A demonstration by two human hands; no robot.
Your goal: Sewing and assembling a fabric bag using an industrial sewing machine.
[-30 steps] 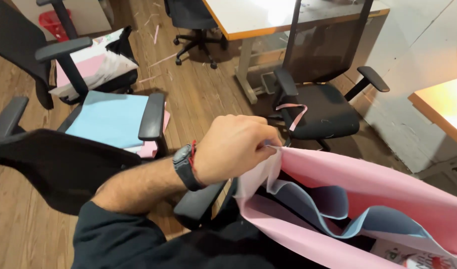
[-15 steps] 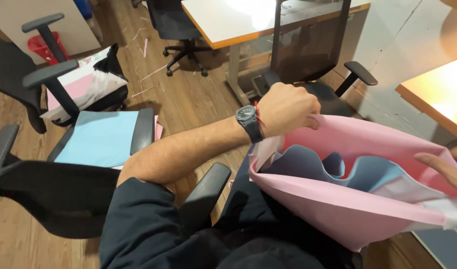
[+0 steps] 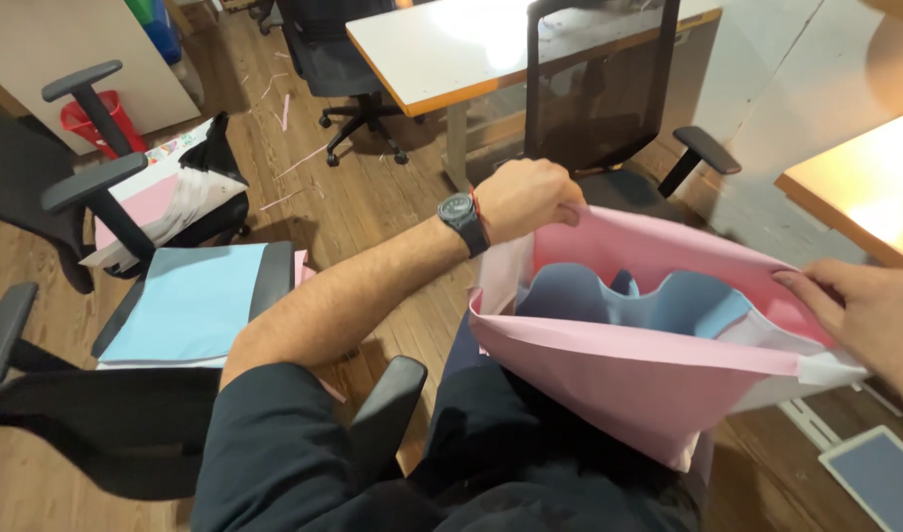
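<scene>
Pink bag (image 3: 619, 379) w/ blue sheets (image 3: 658, 300) inside is sitting open over the lap, left hand (image 3: 525, 197) pinching its far rim w/ fingers closed, right hand (image 3: 870, 320) gripping the other edge, stack of light blue sheets (image 3: 190, 310) lying on the chair (image 3: 274, 276) nearby.

Pink bag (image 3: 629, 379) held in the grip, blue sheets (image 3: 658, 303) seen inside; black watch (image 3: 463, 221) worn just behind the grip.
</scene>
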